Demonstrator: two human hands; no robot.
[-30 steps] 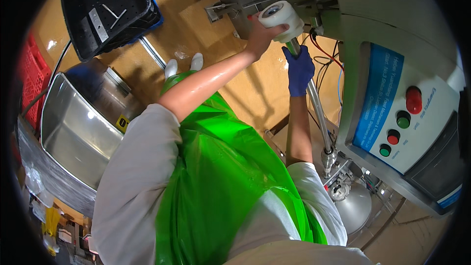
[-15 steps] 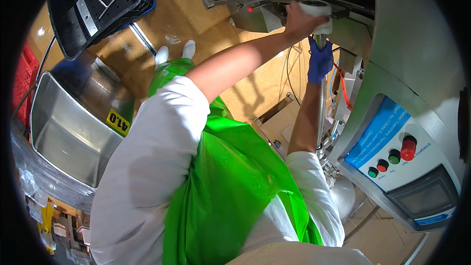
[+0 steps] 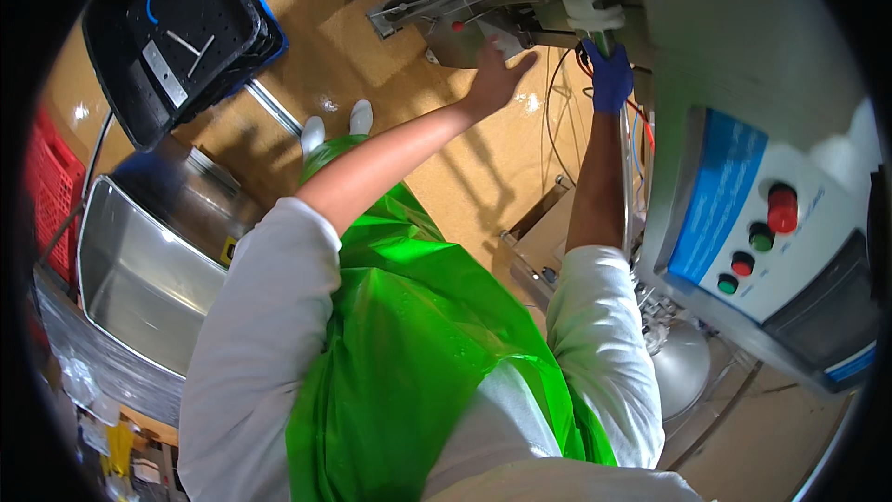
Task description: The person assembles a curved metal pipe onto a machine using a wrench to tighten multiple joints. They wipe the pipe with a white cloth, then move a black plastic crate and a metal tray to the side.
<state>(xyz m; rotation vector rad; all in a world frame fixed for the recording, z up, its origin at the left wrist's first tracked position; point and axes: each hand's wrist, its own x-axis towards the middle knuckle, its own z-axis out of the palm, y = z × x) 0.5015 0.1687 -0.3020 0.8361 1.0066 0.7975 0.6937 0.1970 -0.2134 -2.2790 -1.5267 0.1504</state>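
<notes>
Tube [image 3: 604, 40] in right hand [image 3: 610, 81], left hand [image 3: 495, 84] spread

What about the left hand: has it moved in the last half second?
Yes: the left hand has come off the white fitting, leftward and back toward the body, judged against the machine's red knob.

A factory production room is indicated by the large metal machine [image 3: 743, 28], on which a control panel [image 3: 743, 195] with red and green buttons [image 3: 782, 208] is mounted. A steel tub [image 3: 158, 270], a black crate [image 3: 121, 46] and a red crate [image 3: 56, 191] are seen around the tan floor [image 3: 520, 144]; a green apron [image 3: 400, 344] and white footwear [image 3: 361, 117] are worn.
</notes>
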